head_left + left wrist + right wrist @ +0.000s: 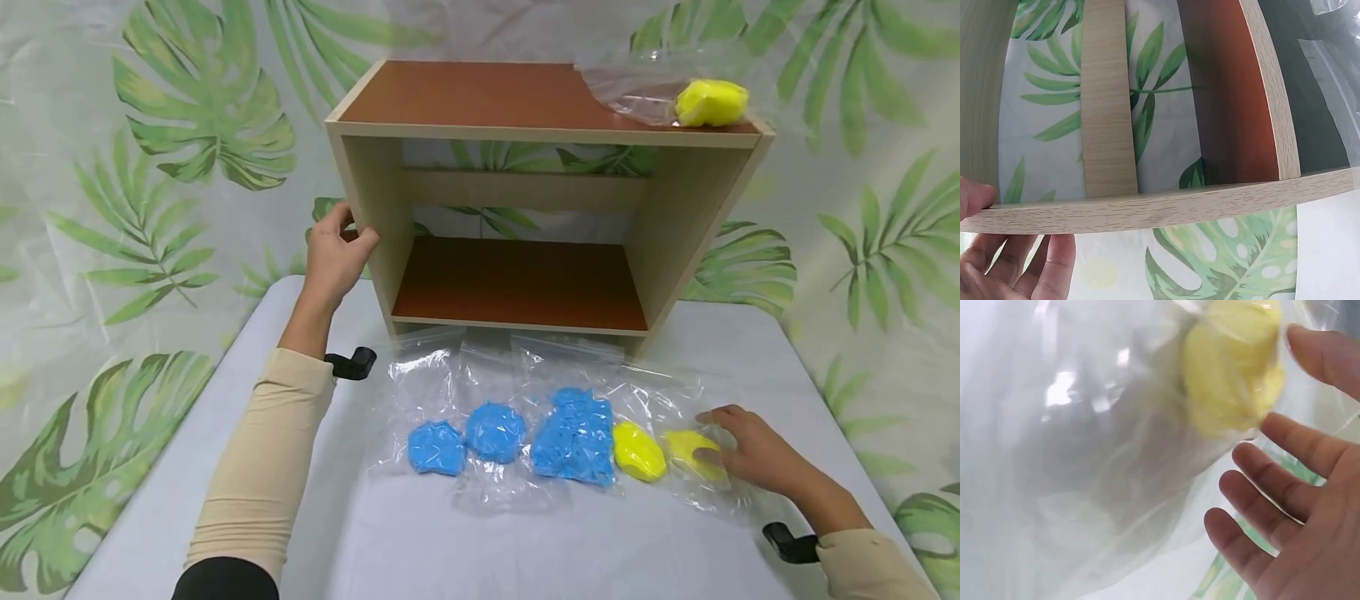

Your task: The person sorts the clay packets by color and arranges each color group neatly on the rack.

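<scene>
Right hand (753, 454) rests on the near yellow lump's bag (693, 450), fingers spread, thumb on the plastic; grip unclear. Slick, crinkly film could slide on the smooth table (525, 542), or the soft dough squash. Beside it, blue lumps (525, 437), bagged, knobbly. Further back, left hand (333, 254) clamps the shelf's (525, 200) wood-grain side panel; loosening may shift it.

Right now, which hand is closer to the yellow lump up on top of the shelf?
Left, I think. The left hand grips the wooden shelf's left side panel, below the bagged yellow lump. The right hand is down on the table, touching another yellow bag.
</scene>
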A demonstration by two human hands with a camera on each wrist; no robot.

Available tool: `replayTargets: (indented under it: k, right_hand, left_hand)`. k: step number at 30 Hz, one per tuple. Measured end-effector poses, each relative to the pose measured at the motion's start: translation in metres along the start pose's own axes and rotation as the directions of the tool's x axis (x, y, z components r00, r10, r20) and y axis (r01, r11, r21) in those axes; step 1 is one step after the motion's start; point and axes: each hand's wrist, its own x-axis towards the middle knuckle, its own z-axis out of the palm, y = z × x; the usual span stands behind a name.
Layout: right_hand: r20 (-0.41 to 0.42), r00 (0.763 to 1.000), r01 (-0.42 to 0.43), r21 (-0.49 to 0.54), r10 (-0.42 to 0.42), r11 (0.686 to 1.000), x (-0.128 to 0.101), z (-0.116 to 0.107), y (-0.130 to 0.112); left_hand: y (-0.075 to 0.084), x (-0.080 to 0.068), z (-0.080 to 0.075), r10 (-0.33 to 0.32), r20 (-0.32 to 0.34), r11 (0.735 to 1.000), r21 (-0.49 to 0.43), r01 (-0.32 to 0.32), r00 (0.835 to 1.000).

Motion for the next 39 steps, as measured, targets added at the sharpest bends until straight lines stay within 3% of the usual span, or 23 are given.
replayTargets:
  k: [6, 12, 20, 29, 39]
  right_hand:
    - [0.026, 1.0, 0.009, 0.036, -0.01, 0.999, -0.003, 0.007, -0.003]
    - [0.074, 0.997, 0.013, 0.006, -0.013, 1.0, -0.003, 0.012, -0.007]
    - [0.02, 0.999, 0.037, -0.068, -0.036, 0.997, -0.002, 0.014, -0.006]
    - [0.093, 0.991, -0.091, -0.017, 0.093, 0.996, -0.008, -0.011, 0.009]
    - [-0.032, 0.998, -0.055, -0.04, 0.053, 0.998, -0.009, -0.05, 0.031]
  left_hand:
    - [0.002, 0.0, -0.001, 0.007, 0.001, 1.0, 0.014, -0.007, 1.0]
    - [0.003, -0.001, -0.003, 0.006, 0.0, 1.0, 0.015, -0.006, 1.0]
    - [0.0, -0.001, -0.003, 0.006, -0.014, 1.0, 0.016, -0.006, 1.0]
    - [0.001, -0.001, 0.0, 0.018, -0.002, 1.0, 0.01, -0.018, 1.0]
    - [0.001, 0.0, -0.001, 0.015, -0.002, 1.0, 0.018, -0.015, 1.0]
